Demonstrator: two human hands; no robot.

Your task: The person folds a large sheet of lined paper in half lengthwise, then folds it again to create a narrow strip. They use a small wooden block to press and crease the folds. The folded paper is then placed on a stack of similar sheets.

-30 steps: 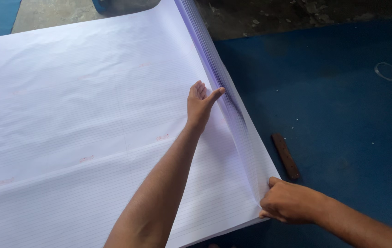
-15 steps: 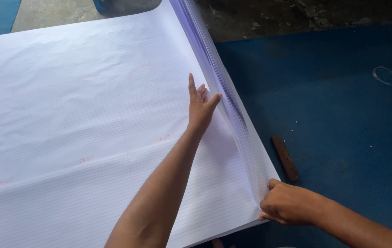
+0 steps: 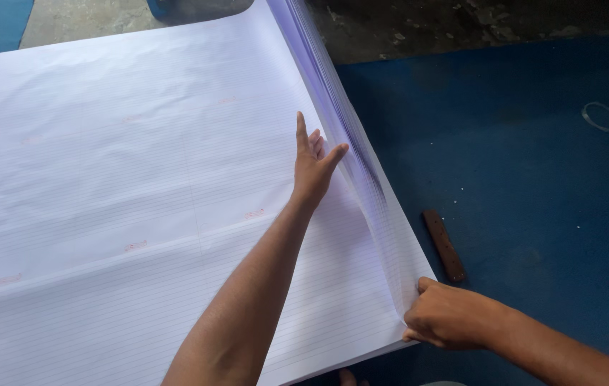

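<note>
One large stack of white ruled paper sheets (image 3: pixel 140 179) lies on the blue table (image 3: pixel 518 164), filling the left and centre. The left hand (image 3: pixel 313 168), fingers now raised and spread, rests released on the top sheet beside the fanned right edge. The right hand (image 3: pixel 447 314) keeps its grip clenched on the stack's near corner; one brown wooden stick (image 3: pixel 444 245) lies just beside.

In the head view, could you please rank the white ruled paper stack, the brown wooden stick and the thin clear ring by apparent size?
1. White ruled paper stack, by far largest.
2. Brown wooden stick.
3. Thin clear ring, close to the stick; it lies farther away, so unsure.
</note>
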